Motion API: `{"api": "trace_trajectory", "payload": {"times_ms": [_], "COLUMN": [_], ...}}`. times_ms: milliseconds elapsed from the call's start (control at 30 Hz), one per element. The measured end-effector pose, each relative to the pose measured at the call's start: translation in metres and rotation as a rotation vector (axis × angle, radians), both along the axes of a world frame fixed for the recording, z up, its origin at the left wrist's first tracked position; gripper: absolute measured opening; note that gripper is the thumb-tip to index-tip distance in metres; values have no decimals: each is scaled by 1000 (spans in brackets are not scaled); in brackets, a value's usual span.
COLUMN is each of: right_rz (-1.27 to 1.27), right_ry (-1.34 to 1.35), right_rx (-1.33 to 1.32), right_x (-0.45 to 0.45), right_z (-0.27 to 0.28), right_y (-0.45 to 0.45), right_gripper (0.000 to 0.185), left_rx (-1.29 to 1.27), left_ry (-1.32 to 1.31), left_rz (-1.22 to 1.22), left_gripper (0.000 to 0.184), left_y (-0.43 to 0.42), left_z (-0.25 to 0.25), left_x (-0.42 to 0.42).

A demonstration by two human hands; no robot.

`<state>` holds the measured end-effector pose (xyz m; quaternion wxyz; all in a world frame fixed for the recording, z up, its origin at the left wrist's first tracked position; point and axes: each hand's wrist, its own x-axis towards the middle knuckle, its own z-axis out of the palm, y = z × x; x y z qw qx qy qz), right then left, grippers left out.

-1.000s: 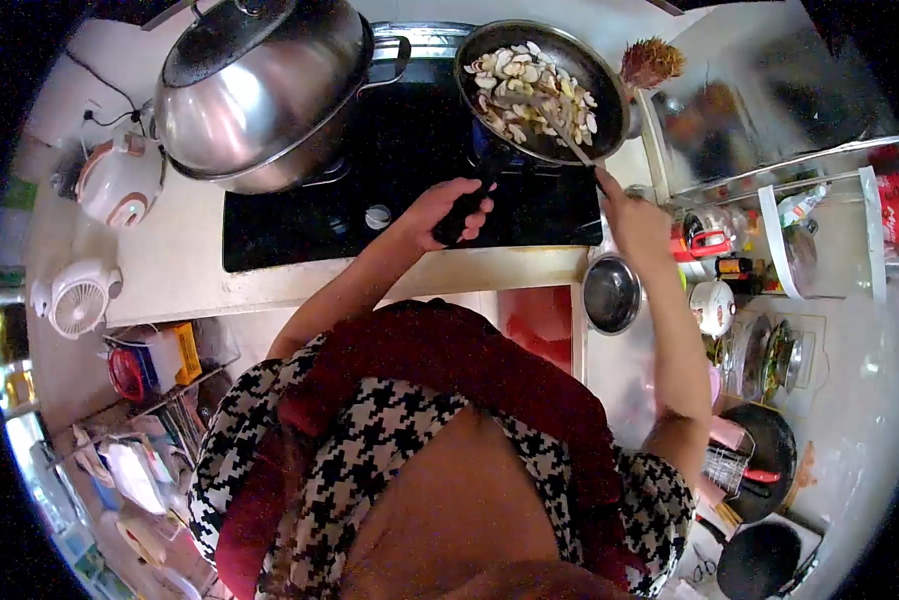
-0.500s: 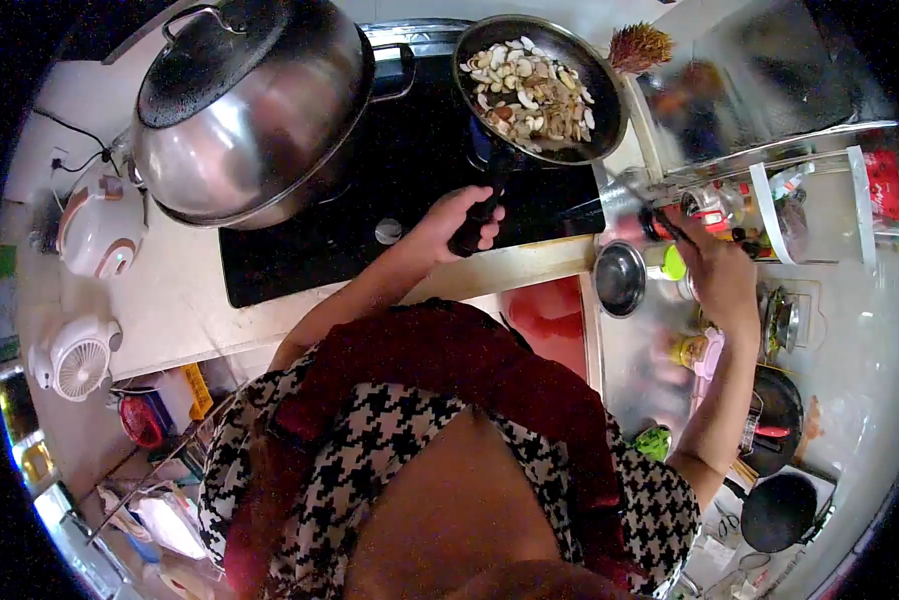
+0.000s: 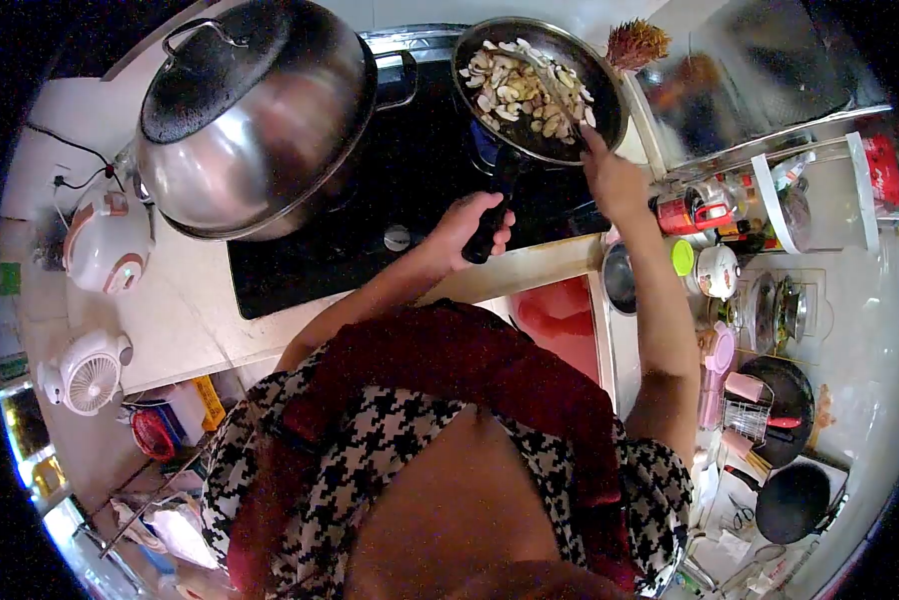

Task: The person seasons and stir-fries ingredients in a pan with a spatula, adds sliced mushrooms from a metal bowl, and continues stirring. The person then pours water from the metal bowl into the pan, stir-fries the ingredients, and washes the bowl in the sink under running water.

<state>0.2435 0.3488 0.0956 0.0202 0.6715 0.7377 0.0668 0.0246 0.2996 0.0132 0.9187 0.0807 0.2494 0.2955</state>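
Our left hand [image 3: 480, 230] is wrapping round the handle [image 3: 492, 215] of the frying pan [image 3: 610, 95], which is sitting on the stove [image 3: 315, 265]; our right hand [image 3: 613, 180] is gripping a spatula [image 3: 565, 98] among the sliced pieces [image 3: 515, 95] inside the pan

Glossy black cooktop [image 3: 395, 200]; at its ten o'clock, a smooth, shiny metal dome lid [image 3: 240, 130]. Houndstooth cloth clothing [image 3: 380, 450].

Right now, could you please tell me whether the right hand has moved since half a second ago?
Yes: against the frying pan, the right hand has moved left, from well clear of it to its rim.
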Motion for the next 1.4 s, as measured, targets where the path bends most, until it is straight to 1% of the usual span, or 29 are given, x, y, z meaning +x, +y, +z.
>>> {"api": "trace_trajectory", "payload": {"times_ms": [67,167,267,300,400,433,467,533,567,633,667,700,767,800,833,933,1000,1033,1067,1133,1167,1200,1267,1367,1400], "right_rz": [11,66,94,52,93,-2,-45,-130,-121,-130,-131,-163,-133,-120,-142,-52,-171,-231,-177,-67,-66,-110,-105,-121,-129], "right_ry": [-110,-239,-275,-247,18,65,52,29,36,34,32,105,215,271,265,288,117,30,-4,-68,-107,-74,-18,57,43], "right_rx": [-27,-89,-77,-113,-31,4,11,28,83,52,37,-51,-71,-80,-71,-19,-134,-193,-173,-131,-74,-73,17,54,41], "right_x": [8,12,32,28,43,44,40,28,37,49,43,41,38,37,52,60,37,29,27,29,36,30,27,22,20], "right_z": [1,31,32,45,64,70,72,70,51,14,12,15,29,32,24,67,117,130,126,105,82,74,54,53,49], "right_y": [-14,-47,-63,-70,-77,-75,-74,-61,-51,-46,-45,-53,-71,-78,-84,-99,-108,-109,-106,-85,-70,-55,-35,-28,-24], "right_gripper": [42,46,49,45,40,33,34,35,34,34,34,35,35,36,34,33,34,34,34,32,31,32,33,34,34], "left_rx": [13,45,92,99,57,32,27,23,9,39,54,41,5,30,58,88,74,60,47,-12,-43,-37,-20,-13,-51], "left_ry": [24,28,20,12,20,25,23,24,28,33,35,36,36,43,49,58,33,3,-25,-54,-68,-57,-33,-75,-100], "left_rz": [32,28,34,36,77,95,89,75,81,32,10,9,6,-1,-7,-13,13,40,65,8,-19,-2,35,38,11], "left_gripper": [29,29,28,28,25,24,23,22,22,23,24,20,21,21,21,22,21,20,18,19,19,19,18,17,17], "left_y": [1,-2,-1,-2,-2,-1,-2,-1,-1,-1,0,1,-1,-2,-1,1,2,3,3,4,3,2,2,2,2], "left_z": [3,9,5,5,6,6,6,4,6,6,6,6,4,3,3,2,-2,-5,-8,-7,-6,-5,-2,-7,-9], "left_x": [-2,-4,-4,-4,-5,-3,-2,-3,-3,-5,-6,-6,-5,-6,-6,-7,-6,-4,-4,-7,-8,-8,-7,-6,-7]}}
